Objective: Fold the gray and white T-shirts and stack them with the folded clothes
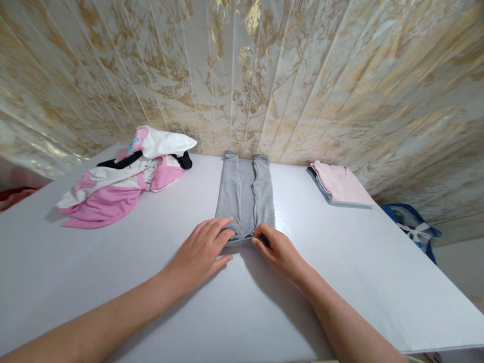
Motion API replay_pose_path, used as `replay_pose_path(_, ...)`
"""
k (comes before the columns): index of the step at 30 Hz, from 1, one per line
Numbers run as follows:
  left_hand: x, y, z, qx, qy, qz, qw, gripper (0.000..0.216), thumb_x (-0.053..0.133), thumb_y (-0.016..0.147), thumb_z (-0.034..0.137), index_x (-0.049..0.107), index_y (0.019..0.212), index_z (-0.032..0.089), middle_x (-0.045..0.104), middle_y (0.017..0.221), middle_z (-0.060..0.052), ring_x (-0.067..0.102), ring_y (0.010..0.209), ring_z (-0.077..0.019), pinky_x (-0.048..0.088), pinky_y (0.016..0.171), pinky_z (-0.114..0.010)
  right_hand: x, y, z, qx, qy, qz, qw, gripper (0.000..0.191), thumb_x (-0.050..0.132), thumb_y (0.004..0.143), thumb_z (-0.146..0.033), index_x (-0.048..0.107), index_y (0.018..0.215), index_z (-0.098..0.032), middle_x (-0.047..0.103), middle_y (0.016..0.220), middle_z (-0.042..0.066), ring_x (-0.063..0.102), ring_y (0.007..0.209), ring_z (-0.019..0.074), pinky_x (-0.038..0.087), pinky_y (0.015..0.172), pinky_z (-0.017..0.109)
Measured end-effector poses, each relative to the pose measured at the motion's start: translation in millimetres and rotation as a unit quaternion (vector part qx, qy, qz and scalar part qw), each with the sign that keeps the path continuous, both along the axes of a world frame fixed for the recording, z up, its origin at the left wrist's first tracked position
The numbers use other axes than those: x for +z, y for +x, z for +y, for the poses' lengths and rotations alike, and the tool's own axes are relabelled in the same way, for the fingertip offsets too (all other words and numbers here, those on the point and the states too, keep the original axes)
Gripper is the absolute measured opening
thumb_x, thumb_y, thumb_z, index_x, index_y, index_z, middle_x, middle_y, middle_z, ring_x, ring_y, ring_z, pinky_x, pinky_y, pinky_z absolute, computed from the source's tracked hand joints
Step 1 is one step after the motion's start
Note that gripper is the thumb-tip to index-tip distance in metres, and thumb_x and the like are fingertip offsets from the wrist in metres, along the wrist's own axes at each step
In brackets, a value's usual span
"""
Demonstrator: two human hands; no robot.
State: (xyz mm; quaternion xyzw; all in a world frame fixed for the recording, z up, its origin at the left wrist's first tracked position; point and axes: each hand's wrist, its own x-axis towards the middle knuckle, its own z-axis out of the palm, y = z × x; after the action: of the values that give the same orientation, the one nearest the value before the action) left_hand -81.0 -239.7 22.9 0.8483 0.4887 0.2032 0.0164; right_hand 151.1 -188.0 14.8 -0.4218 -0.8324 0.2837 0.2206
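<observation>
Right grip: pinching near edge of grey, oblong, folded knit garment extending beyond; left grip: fingers spread, touching it. Presumably light, limp; best held by near corners.

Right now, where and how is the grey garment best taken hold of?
Probably by the near edge of the grey garment, pinched from the near side: it lies flat as a long strip, with that edge closest to the person. The right hand seems to pinch it there.
</observation>
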Motion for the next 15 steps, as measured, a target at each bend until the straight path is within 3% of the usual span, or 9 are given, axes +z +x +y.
replay_pose_path(4, -6.5, 12.6, 7.9, 0.0, 0.012, -0.005, 1.0, 0.019, 0.066, 0.082, 0.018, 0.057, 0.098, 0.02, 0.053, 0.13, -0.009, 0.047, 0.123, -0.0265, 0.04, 0.105, -0.047, -1.8, 0.4, 0.5, -0.003, 0.003, 0.008, 1.0, 0.007, 0.05, 0.09, -0.028, 0.052, 0.086, -0.023, 0.059, 0.078, -0.001, 0.053, 0.069, 0.0146, 0.038, 0.065, 0.025)
replay_pose_path(9, -4.2, 1.8, 11.4, -0.008, -0.023, 0.001, 1.0, 0.008, 0.063, 0.082, 0.015, 0.058, 0.087, 0.019, 0.058, 0.116, -0.007, 0.052, 0.113, -0.0253, 0.045, 0.098, -0.045, 1.2, 0.9, 1.4, 0.005, 0.001, -0.004, 1.0, 0.006, 0.05, 0.09, -0.027, 0.051, 0.086, -0.023, 0.058, 0.078, -0.001, 0.052, 0.07, 0.0143, 0.037, 0.065, 0.025)
replay_pose_path(15, 2.3, -14.4, 6.1, -0.015, -0.052, 0.014, 0.998, 0.016, 0.07, 0.08, 0.026, 0.055, 0.079, 0.019, 0.057, 0.114, -0.008, 0.052, 0.109, -0.026, 0.046, 0.093, -0.044, 6.8, 0.7, 0.6, 0.037, -0.003, -0.019, 0.999, 0.007, 0.052, 0.088, -0.021, 0.049, 0.082, -0.022, 0.056, 0.077, -0.002, 0.049, 0.068, 0.0131, 0.035, 0.064, 0.024)
